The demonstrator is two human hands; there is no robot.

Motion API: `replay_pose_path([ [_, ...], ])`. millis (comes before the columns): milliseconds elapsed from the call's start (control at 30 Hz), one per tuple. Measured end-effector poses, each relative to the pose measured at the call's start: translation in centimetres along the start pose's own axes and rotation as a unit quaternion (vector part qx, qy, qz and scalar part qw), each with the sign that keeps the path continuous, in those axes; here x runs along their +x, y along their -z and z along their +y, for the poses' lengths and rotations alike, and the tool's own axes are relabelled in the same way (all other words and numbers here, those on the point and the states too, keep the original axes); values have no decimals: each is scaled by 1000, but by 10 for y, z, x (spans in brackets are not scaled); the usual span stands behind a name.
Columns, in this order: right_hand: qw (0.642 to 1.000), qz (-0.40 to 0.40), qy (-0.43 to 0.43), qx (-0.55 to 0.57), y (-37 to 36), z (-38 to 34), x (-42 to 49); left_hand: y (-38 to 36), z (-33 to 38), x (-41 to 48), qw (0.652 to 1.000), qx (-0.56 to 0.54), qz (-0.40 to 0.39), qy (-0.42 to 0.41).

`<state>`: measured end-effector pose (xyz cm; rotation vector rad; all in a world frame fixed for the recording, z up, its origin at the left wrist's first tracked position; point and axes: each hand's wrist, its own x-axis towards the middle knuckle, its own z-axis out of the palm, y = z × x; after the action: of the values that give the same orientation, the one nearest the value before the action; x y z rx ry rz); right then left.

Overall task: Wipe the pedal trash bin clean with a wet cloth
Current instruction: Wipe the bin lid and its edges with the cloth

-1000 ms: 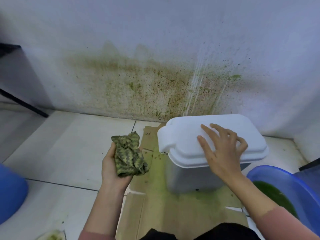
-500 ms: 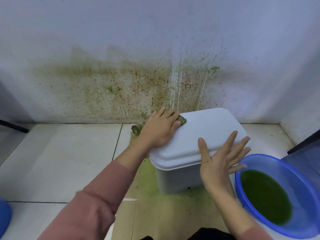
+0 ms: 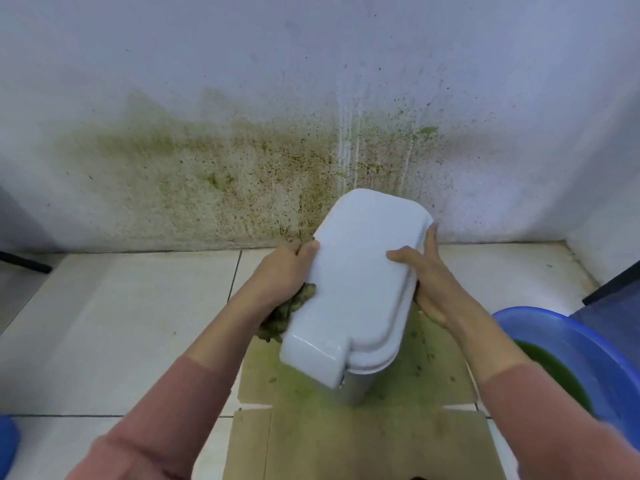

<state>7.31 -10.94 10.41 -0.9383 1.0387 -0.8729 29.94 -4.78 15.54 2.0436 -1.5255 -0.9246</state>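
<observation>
Bin turned endwise, left hand clamping cloth against its side, right hand fingers gripping its rim

The pedal trash bin has a glossy white lid over a pale grey body. At its 9 o'clock, the cloth is olive green, mottled with darker patches. The wall at 12 o'clock is white, spattered with a speckled green-and-brown stain crossed by pale vertical streaks. The floor tiles are off-white with dark grout lines. The cardboard under the bin is tan, smeared yellow-green. At 4 o'clock, the basin is translucent blue and holds dark green liquid. Both sleeves are dusty pink.
</observation>
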Motion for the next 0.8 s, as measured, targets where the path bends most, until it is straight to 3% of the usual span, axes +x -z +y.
replay_pose_path([
  [100, 995, -76, -15, -64, -6, -29, 21, -23, -13, -38, 989, -124, 78, -18],
  [200, 991, -11, 21, -128, -12, -39, 9, -37, -14, -57, 975, -200, 90, -37],
  [300, 982, 86, 57, -156, -24, -18, -39, -30, -5, -47, 965, -249, 83, 11],
  [400, 981, 96, 83, -147, -43, 8, -71, -17, -5, -18, 945, -309, 57, 95],
  [500, 986, 98, 55, -122, -38, 3, -61, -17, -2, -15, 927, -358, 54, 99],
  [633, 988, 69, 43, -129, -9, -7, -47, -40, -2, -38, 935, -344, 80, 35],
  [800, 987, 88, 66, -119, -9, 0, -46, -44, -8, -62, 980, -161, 111, -42],
])
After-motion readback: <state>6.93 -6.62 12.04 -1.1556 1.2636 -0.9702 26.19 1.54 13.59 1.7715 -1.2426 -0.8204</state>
